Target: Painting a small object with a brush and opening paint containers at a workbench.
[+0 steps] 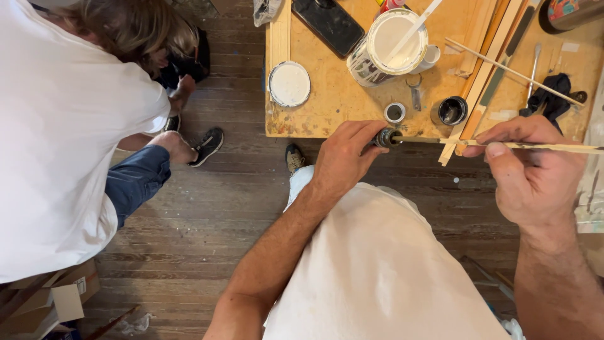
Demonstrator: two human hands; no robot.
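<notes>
Plainly the work is under way, not finished: at the workbench's [327, 94] 6 o'clock edge the left hand [345, 157] is closed around a small dark jar [385, 138], while the right hand [535, 170] pinches a thin stick [541, 147] whose tip sits in the jar's mouth. At 12 o'clock an open white paint can [389, 45] holds its own stirrer, its lid [289, 84] lying at 9 o'clock. The jar's contents are hidden. A neighbour in a white shirt [56, 145] is cut off at left.

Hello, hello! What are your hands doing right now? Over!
Left hand grips small dark jar at table edge. Right hand holds thin stick, tip in jar. Paint can behind, clear.
</notes>
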